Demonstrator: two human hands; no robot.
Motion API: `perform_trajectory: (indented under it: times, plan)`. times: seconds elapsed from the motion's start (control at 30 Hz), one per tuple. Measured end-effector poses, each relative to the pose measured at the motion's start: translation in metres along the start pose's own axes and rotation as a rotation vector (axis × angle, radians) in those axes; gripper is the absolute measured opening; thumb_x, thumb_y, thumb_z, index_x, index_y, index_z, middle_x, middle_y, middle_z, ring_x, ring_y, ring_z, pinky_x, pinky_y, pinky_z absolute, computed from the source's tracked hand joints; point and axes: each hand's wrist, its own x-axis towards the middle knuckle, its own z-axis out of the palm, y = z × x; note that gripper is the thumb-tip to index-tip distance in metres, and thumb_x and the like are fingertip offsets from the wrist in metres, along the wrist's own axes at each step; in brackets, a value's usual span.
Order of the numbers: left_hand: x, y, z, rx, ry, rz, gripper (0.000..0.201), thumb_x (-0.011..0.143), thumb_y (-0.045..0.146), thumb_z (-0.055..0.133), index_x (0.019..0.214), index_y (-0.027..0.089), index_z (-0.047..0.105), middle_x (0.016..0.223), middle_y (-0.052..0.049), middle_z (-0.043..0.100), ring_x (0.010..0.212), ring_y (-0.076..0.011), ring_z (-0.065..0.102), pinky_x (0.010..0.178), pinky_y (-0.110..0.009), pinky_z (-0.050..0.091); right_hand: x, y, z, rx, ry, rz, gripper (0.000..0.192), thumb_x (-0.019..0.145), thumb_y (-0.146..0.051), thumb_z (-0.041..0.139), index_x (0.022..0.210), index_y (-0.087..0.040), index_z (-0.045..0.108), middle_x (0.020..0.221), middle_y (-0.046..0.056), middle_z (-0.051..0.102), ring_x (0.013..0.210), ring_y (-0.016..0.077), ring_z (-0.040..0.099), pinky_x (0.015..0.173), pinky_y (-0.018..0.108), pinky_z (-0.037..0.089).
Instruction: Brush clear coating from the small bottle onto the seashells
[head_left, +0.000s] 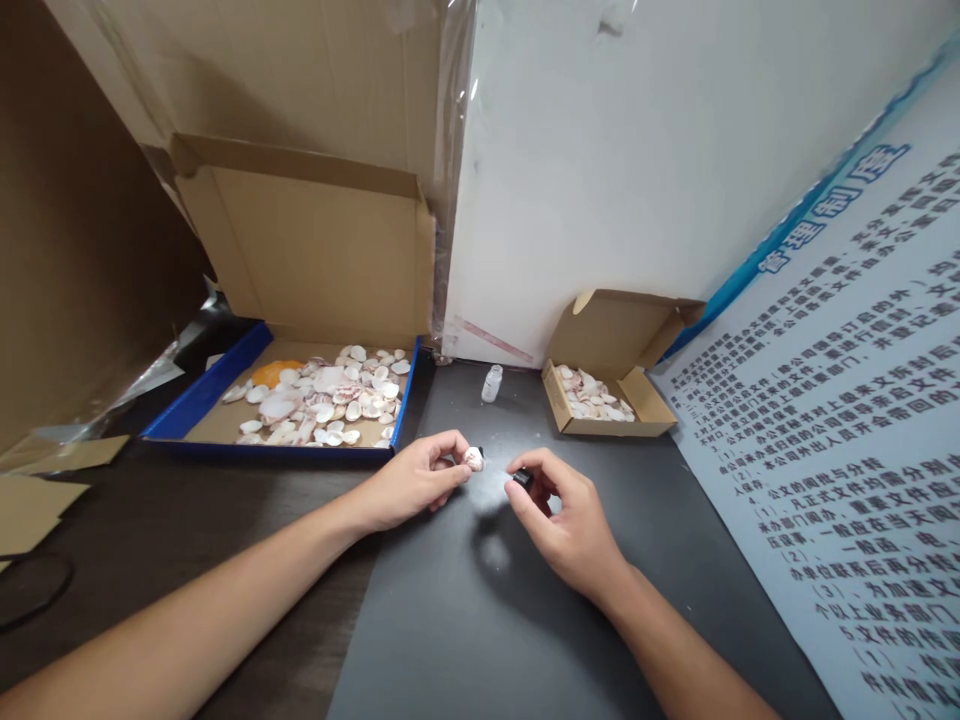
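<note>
My left hand point(420, 479) pinches a small white and brown seashell point(474, 459) between thumb and fingertips, over the dark mat. A tiny black spot shows at the shell's upper right edge; I cannot make out what it is. To the right, my right hand point(559, 500) is closed around a small black cap point(523, 479), its fingertips a short gap from the shell. Beyond both hands a small clear bottle point(491, 384) with a whitish label stands upright on the mat, no cap visible on it.
At the left, a blue-edged cardboard box point(281, 450) lies open, holding many shells and an orange piece point(275, 373). A smaller open carton point(615, 428) with shells stands at the back right. A printed board point(825, 400) flanks the right; cardboard scraps point(45, 510) lie far left.
</note>
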Motion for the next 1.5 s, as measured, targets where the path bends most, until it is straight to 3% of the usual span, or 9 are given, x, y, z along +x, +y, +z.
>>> perform_trajectory:
  times: [0.17,0.67,0.9,1.23,1.5]
  plan:
    - [0.0007,-0.0028,-0.0005,0.006,0.0,-0.004,0.025,0.084,0.04,0.059,0.085,0.018,0.048,0.058,0.008,0.043,0.046,-0.0063,0.037,0.045,-0.02,0.027,-0.002,-0.0026,-0.0009,0.005,-0.057,-0.022,0.007,0.086,-0.025,0.056,0.086,-0.019,0.06,0.062,-0.004,0.049,0.053,0.0106,0.046,0.052,0.022,0.038]
    - [0.0006,-0.0013,-0.0002,-0.003,0.008,-0.003,0.027,0.082,0.042,0.061,0.081,0.019,0.047,0.059,0.008,0.043,0.046,-0.0059,0.037,0.045,-0.02,0.025,-0.0005,0.0024,0.0011,-0.034,0.071,-0.025,0.012,0.09,-0.028,0.055,0.097,-0.02,0.059,0.069,-0.002,0.053,0.055,0.011,0.047,0.054,0.023,0.04]
    - [0.0011,-0.0037,-0.0012,-0.016,0.005,0.013,0.025,0.082,0.039,0.06,0.082,0.019,0.047,0.062,0.007,0.046,0.045,-0.0053,0.036,0.045,-0.02,0.025,-0.0017,-0.0012,0.0,-0.017,-0.042,0.0,0.006,0.087,-0.025,0.056,0.086,-0.019,0.058,0.063,-0.004,0.05,0.053,0.0101,0.046,0.053,0.022,0.038]
    - [-0.001,0.0003,0.0002,-0.012,0.01,-0.01,0.026,0.082,0.041,0.061,0.081,0.019,0.046,0.056,0.009,0.042,0.045,-0.006,0.036,0.045,-0.02,0.025,0.0007,0.0013,0.0015,-0.061,0.052,0.003,0.01,0.089,-0.029,0.055,0.091,-0.02,0.059,0.066,-0.003,0.053,0.055,0.011,0.047,0.054,0.022,0.039]
    - [0.0006,-0.0032,-0.0007,0.002,0.016,0.011,0.025,0.084,0.041,0.059,0.083,0.019,0.047,0.057,0.009,0.042,0.046,-0.0062,0.036,0.045,-0.02,0.024,-0.0014,-0.0012,0.0001,-0.024,-0.055,0.014,0.007,0.087,-0.026,0.056,0.085,-0.02,0.058,0.061,-0.004,0.049,0.053,0.0107,0.046,0.052,0.022,0.038]
